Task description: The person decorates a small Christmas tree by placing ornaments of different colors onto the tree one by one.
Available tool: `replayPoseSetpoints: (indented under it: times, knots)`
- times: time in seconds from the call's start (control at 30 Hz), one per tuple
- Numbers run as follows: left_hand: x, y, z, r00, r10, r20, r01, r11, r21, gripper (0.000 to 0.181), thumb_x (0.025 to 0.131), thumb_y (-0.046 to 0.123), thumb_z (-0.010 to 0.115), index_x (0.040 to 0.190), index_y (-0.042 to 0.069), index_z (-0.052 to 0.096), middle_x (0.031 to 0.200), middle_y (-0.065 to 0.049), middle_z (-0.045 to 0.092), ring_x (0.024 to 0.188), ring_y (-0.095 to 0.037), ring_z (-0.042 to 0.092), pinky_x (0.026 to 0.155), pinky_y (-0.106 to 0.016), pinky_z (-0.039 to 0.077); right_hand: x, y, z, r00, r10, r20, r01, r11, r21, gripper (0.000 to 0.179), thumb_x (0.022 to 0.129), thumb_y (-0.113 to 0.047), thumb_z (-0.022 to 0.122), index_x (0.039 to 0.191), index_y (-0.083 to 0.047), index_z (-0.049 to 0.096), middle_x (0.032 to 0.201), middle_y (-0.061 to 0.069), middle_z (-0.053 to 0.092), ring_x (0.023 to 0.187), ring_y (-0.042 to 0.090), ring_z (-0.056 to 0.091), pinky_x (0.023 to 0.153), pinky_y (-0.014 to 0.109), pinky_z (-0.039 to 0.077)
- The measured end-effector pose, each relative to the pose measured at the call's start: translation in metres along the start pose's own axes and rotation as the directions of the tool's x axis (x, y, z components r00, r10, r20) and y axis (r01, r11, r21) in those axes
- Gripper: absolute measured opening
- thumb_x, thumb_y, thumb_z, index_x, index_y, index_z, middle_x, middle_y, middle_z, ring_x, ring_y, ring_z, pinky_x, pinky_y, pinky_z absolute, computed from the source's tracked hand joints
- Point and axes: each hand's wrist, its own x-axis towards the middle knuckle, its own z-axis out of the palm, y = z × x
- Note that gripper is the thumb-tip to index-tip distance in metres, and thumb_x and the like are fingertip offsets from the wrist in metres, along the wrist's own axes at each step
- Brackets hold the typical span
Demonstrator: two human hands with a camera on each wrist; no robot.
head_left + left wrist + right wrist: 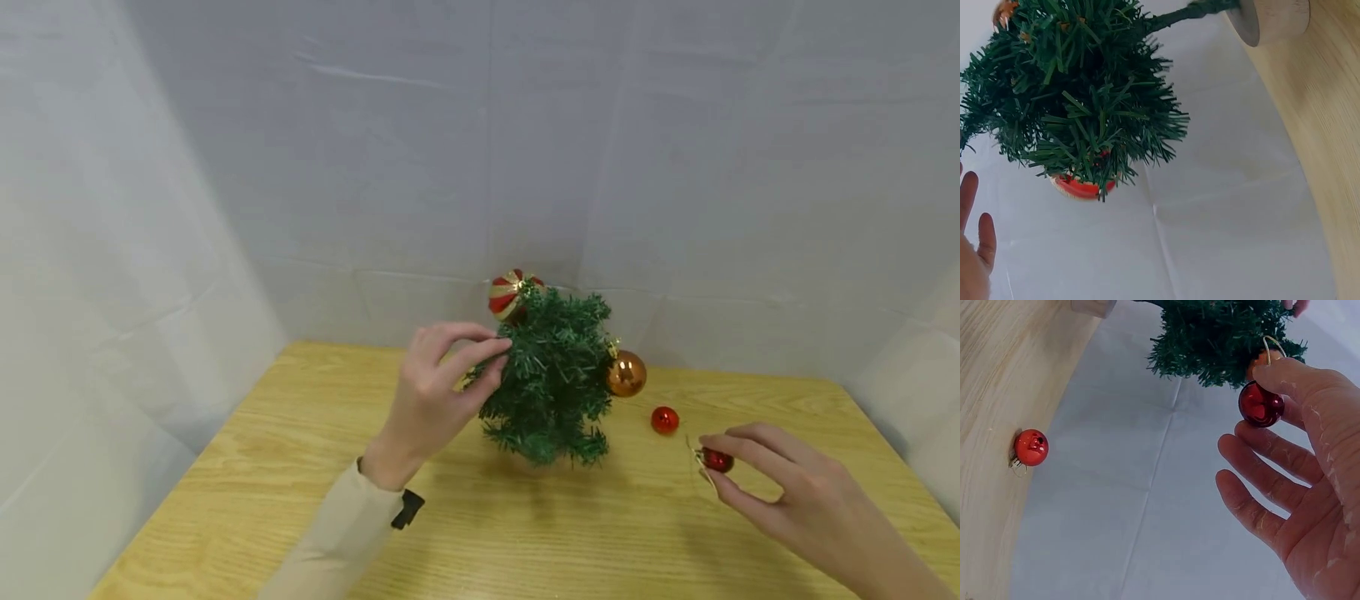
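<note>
A small artificial Christmas tree (551, 387) stands on the table, its round base (1282, 22) showing in the left wrist view. My left hand (442, 383) is at the tree's left side, fingertips right at the branches with nothing between them. To the right of the tree, my right hand (795, 492) pinches a dark red bauble (1261, 404) near its top, and its gold hanging loop (1274, 345) sticks up past the thumb. On the tree are a red-and-gold striped bauble (510, 296) at upper left and a copper bauble (626, 373) on the right.
Another red bauble (664, 420) lies on the wooden table (300, 467) between the tree and my right hand. White sheeting (420, 167) hangs behind the table and along both sides. A black clip (407, 509) sits at my left cuff.
</note>
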Motion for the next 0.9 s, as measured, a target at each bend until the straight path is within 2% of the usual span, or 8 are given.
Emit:
replayPoseSetpoints:
  times: [0.27,0.5,0.7,0.9]
  knots:
    - [0.001,0.007,0.006,0.998,0.051,-0.03,-0.051,0.999,0.004,0.013,0.092,0.012,0.074,0.104,0.009,0.079,0.104,-0.01,0.071,0.093,-0.023,0.068,0.072,-0.038,0.046,0.005,-0.004,-0.002,1.0,0.002,0.005,-0.002,1.0,0.008,0.053,0.105,-0.055,0.04,0.103,-0.017,0.076,0.097,-0.009,0.069,0.074,0.004,0.065,0.063,0.007,0.048]
    - [0.0,0.011,0.005,0.999,0.051,-0.019,-0.051,0.999,0.006,0.014,0.094,0.014,0.072,0.105,0.009,0.079,0.105,-0.01,0.071,0.095,-0.022,0.067,0.074,-0.038,0.047,0.014,-0.011,-0.004,1.0,0.02,-0.009,-0.02,1.0,0.018,0.055,0.104,-0.058,0.041,0.105,-0.015,0.075,0.099,-0.01,0.07,0.077,0.004,0.067,0.069,0.005,0.05]
    - [0.0,0.005,0.006,0.998,0.063,-0.008,-0.063,0.997,-0.035,0.014,0.096,0.015,0.07,0.105,0.009,0.079,0.107,-0.009,0.07,0.097,-0.022,0.066,0.075,-0.037,0.045,0.017,-0.025,-0.005,0.997,0.078,-0.025,-0.077,0.997,0.02,0.051,0.103,-0.059,0.044,0.104,-0.017,0.073,0.099,-0.011,0.07,0.08,0.001,0.067,0.071,0.004,0.05]
    - [0.0,0.0,0.006,0.996,0.088,-0.013,-0.089,0.992,-0.086,0.014,0.096,0.015,0.07,0.105,0.009,0.08,0.107,-0.009,0.069,0.097,-0.022,0.066,0.075,-0.038,0.045,0.019,-0.038,-0.003,0.994,0.098,-0.044,-0.098,0.995,0.008,0.051,0.103,-0.056,0.046,0.103,-0.014,0.075,0.098,-0.006,0.071,0.081,0.004,0.068,0.072,0.005,0.051]
